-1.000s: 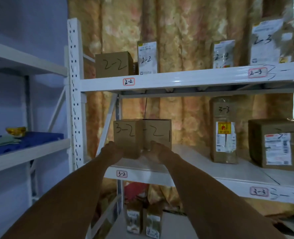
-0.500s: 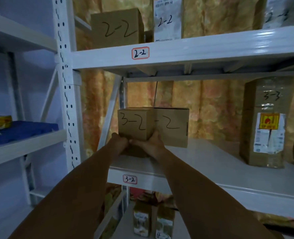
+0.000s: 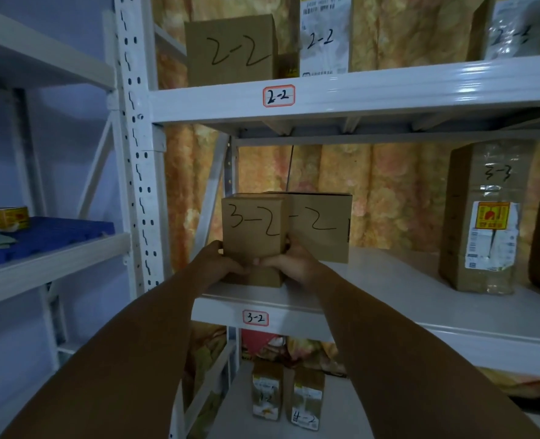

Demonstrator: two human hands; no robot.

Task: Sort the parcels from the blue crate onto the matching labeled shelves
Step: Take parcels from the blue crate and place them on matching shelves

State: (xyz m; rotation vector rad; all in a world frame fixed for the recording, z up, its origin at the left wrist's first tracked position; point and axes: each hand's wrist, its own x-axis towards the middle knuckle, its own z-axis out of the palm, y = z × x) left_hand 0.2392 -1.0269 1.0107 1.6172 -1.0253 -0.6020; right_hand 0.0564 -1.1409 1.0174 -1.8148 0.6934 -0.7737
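Observation:
A small cardboard parcel marked 3-2 (image 3: 252,229) stands on the white shelf (image 3: 373,280) whose front rail carries the 3-2 label (image 3: 255,318). My left hand (image 3: 219,264) grips its lower left side and my right hand (image 3: 289,264) grips its lower right corner, fingers curled round it. Right behind it, touching, stands a second brown parcel (image 3: 321,226) with a partly hidden mark ending in -2. The blue crate is out of view.
Above, the shelf labelled 2-2 (image 3: 278,96) holds a 2-2 box (image 3: 230,49) and a white-labelled packet (image 3: 324,36). A tall 3-3 parcel (image 3: 481,217) stands at right. Two 4-2 packets (image 3: 286,394) stand on the level below. A white upright post (image 3: 135,137) and a blue mat (image 3: 47,236) lie left.
The view has closed in on the shelf. The 3-2 parcel sits a little further onto the shelf against the rear parcel, both hands still gripping it.

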